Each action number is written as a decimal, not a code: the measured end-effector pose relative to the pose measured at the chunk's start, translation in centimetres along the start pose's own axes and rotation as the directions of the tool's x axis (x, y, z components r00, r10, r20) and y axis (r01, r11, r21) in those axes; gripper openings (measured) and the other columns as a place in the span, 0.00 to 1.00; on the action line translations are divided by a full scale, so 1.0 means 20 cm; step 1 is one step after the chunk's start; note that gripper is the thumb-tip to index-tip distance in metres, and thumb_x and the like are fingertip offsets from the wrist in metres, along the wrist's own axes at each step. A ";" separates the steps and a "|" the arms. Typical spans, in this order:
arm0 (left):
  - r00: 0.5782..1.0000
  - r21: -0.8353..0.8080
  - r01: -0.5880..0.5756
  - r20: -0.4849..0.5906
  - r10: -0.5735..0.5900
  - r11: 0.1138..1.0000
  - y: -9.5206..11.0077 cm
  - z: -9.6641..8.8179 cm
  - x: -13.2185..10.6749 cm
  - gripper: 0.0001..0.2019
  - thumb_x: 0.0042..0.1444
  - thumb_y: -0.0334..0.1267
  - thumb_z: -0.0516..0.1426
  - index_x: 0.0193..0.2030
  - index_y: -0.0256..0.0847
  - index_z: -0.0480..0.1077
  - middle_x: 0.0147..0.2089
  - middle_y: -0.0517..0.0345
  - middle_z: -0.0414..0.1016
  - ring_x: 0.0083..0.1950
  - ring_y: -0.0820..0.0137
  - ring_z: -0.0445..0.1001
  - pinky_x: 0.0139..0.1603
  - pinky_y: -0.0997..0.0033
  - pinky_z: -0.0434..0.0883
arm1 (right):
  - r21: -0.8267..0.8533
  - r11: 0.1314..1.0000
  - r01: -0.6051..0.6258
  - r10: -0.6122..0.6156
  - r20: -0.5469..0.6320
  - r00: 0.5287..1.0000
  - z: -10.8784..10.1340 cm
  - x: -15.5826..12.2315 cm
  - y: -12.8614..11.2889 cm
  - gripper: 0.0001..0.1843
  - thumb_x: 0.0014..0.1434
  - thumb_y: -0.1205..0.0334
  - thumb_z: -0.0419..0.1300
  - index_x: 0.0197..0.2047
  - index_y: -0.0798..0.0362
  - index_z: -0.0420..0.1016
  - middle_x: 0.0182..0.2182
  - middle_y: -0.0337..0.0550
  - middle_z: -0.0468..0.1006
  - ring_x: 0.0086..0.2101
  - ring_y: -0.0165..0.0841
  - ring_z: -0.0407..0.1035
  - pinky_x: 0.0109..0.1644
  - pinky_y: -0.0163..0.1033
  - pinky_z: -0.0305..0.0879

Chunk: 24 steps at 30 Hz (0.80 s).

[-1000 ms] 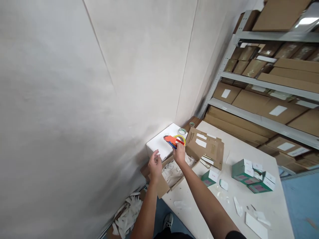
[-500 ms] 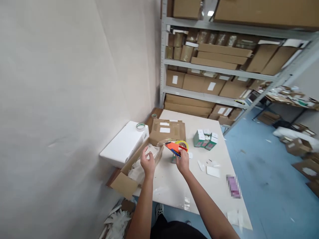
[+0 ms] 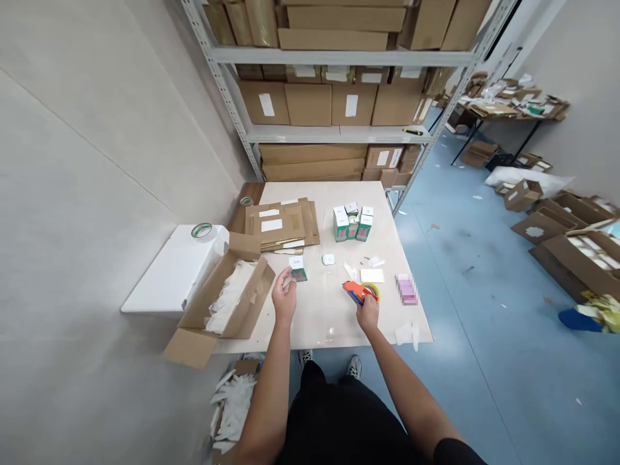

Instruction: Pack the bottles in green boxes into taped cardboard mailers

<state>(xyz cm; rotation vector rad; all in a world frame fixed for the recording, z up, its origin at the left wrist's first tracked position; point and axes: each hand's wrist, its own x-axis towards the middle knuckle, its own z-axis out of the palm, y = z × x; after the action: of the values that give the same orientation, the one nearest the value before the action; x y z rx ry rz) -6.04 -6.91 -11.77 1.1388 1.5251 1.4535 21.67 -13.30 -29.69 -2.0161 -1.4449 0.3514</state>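
Right hand (image 3: 368,313) — closed round an orange-and-blue plastic tape dispenser (image 3: 354,290) with a yellow-rimmed tape roll (image 3: 371,289), held up over the white rectangular table (image 3: 317,326), apart from any carton. Left hand (image 3: 285,298) — loosely curled, looks empty, fingertips just beside a small green-and-white cardboard box (image 3: 297,265); contact can't be told from this angle.

Progress: looks part-way. Done: long brown cardboard carton (image 3: 254,303) stands open at the table's left edge, crumpled white packing filler (image 3: 231,294) inside; whether anything lies under the filler can't be told. Not done: carton's near flap hangs outward, no tape seen across the opening, dispenser not on any surface. The small box by the left hand sits outside the carton, and so does a cluster of green-and-white cardboard boxes (image 3: 352,225) farther back on the table.

Also around: flattened brown cardboard (image 3: 285,226) with white labels behind the carton, green-edged tape roll (image 3: 201,230) on a white block-shaped box (image 3: 162,274) at the wall, blank white rectangular card (image 3: 372,276) just behind the dispenser.
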 end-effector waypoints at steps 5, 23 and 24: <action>0.998 -0.034 0.012 0.057 -0.010 0.999 -0.03 0.10 -0.10 0.22 0.60 0.44 0.63 0.60 0.42 0.74 0.63 0.43 0.76 0.67 0.57 0.73 0.69 0.52 0.68 | -0.082 0.975 -0.206 0.212 0.076 0.974 -0.05 -0.10 0.32 0.14 0.54 0.67 0.55 0.44 0.55 0.74 0.43 0.57 0.78 0.52 0.51 0.70 0.57 0.55 0.63; 0.994 -0.007 -0.035 0.099 0.035 0.999 0.13 0.40 -0.16 0.21 0.60 0.38 0.60 0.61 0.42 0.74 0.64 0.46 0.75 0.67 0.59 0.72 0.70 0.52 0.68 | 0.078 0.981 -0.177 0.172 0.068 0.983 -0.37 0.09 0.31 0.21 0.61 0.59 0.55 0.55 0.55 0.75 0.49 0.59 0.79 0.52 0.49 0.71 0.55 0.51 0.66; 0.995 -0.008 -0.037 0.098 0.037 0.999 0.13 0.40 -0.16 0.21 0.60 0.37 0.60 0.61 0.42 0.74 0.64 0.46 0.75 0.67 0.59 0.72 0.70 0.52 0.68 | 0.114 0.989 -0.097 0.091 0.050 0.995 -0.40 0.14 0.23 0.22 0.62 0.59 0.55 0.57 0.55 0.74 0.52 0.59 0.78 0.54 0.49 0.69 0.57 0.52 0.66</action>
<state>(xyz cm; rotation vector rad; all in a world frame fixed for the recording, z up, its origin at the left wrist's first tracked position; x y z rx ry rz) 2.79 -7.25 -10.19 1.2222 1.4378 1.4049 30.61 -14.32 -26.04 -1.9973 -1.3272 0.5126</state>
